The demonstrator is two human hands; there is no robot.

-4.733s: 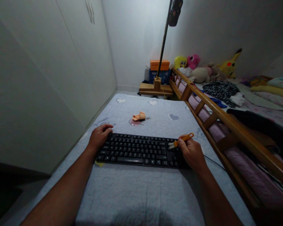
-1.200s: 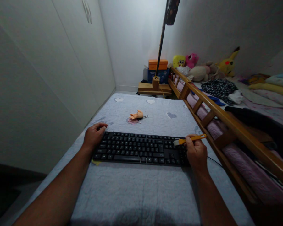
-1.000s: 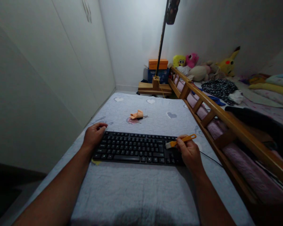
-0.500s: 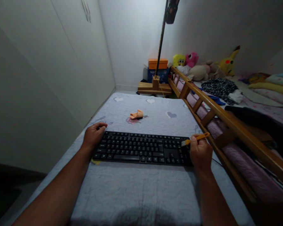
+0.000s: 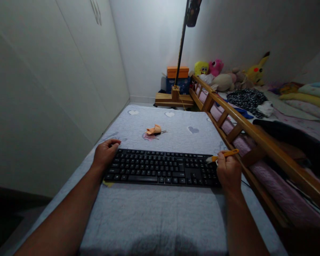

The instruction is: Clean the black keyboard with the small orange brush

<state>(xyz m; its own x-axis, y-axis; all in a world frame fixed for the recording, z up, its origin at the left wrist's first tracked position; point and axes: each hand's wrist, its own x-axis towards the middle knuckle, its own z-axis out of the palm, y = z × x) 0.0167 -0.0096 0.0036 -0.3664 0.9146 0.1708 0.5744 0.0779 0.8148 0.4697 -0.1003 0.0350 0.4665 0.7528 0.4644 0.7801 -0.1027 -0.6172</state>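
A black keyboard (image 5: 149, 167) lies across the pale blue quilted cloth (image 5: 154, 213). My right hand (image 5: 228, 172) is closed around an orange-handled brush (image 5: 230, 153), whose light bristles point left over the number keys at the keyboard's upper right. At the keyboard's upper left corner rests my left hand (image 5: 105, 153), its fingers curled and pressed together; whether anything small is between them is hidden. Beyond the keyboard lie an orange cloth (image 5: 154, 129) and some thin sticks (image 5: 161, 132). A bit of yellow (image 5: 108, 184) shows under the keyboard's lower left corner.
A wooden bed rail (image 5: 245, 128) runs along the right side, with plush toys (image 5: 224, 81) and bedding behind it. White cabinet doors (image 5: 56, 78) stand at the left. At the back is a wooden stand base (image 5: 173, 99) with a dark pole.
My right hand and the brush have shifted slightly to the right, and the bristles now sit a little higher. My left hand is almost unmoved.
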